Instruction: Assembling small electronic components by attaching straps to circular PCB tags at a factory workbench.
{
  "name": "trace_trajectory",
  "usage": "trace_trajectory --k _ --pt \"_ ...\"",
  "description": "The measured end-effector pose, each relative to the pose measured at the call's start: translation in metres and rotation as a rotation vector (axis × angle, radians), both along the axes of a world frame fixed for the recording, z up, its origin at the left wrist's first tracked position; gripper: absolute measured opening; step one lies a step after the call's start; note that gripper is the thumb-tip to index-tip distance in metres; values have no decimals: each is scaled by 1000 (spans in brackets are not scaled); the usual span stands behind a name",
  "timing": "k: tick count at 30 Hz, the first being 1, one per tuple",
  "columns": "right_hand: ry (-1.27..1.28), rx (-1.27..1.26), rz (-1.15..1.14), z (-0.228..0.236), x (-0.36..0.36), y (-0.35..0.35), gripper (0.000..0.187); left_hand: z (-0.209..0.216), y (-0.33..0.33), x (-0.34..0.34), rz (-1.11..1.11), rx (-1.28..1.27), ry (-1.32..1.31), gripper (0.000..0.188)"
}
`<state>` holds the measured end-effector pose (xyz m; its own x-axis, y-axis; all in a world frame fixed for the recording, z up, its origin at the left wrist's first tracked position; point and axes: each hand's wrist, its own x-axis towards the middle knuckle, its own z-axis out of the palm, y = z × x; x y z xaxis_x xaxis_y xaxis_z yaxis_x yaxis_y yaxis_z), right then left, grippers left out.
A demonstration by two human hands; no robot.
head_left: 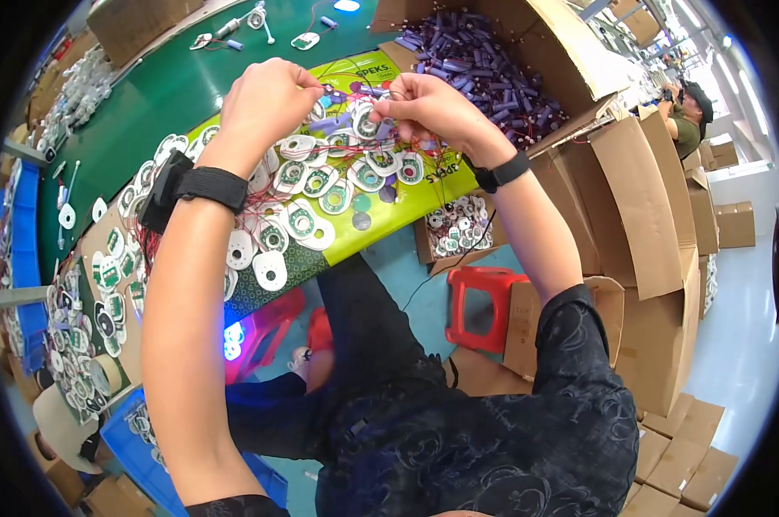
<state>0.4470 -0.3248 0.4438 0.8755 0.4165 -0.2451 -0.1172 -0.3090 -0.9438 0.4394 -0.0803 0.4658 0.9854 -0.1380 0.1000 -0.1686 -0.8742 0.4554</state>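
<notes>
My left hand (273, 99) is raised over the green-yellow mat (355, 226), thumb and fingers pinched together. Whatever those fingertips hold is too small to make out. To its right, my right hand (428, 112) is also closed in a pinch, beside a white round piece (363, 122) and a purple cylindrical battery (385, 130). Thin wires run near its fingertips, but the exact thing gripped is unclear. Below both hands spreads a pile of white plastic pieces with green ring-shaped circuit boards (320, 181), tangled with red wires (342, 149).
A cardboard box (579, 52) full of purple batteries (467, 69) stands at the far right of the table. Loose parts lie on the green tabletop (178, 82). A red stool (462, 314) and a small box of parts (458, 226) are below. Other people (689, 116) sit nearby.
</notes>
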Motion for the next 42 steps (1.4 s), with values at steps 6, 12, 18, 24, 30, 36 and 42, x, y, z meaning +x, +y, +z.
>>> trace_trajectory --k 6,12,18,24,30,36,42 --pt "53 118 83 -17 4 4 19 -14 10 -15 44 -64 18 24" --pt "21 87 58 -16 -5 11 17 -33 15 -14 90 -310 18 28" --pt "-6 52 -46 -14 0 7 17 -39 4 -13 127 -474 -74 37" --pt "35 140 -72 -18 9 1 15 -47 -5 -12 24 -132 -98 35" --pt "69 142 -56 -20 13 5 15 -59 -15 -5 -40 10 -232 24" --pt "-78 57 -175 -25 7 19 41 -54 -12 3 -87 -1 -336 18" --pt "-191 -32 -15 -37 14 24 41 -43 -16 2 -131 -8 -263 20"
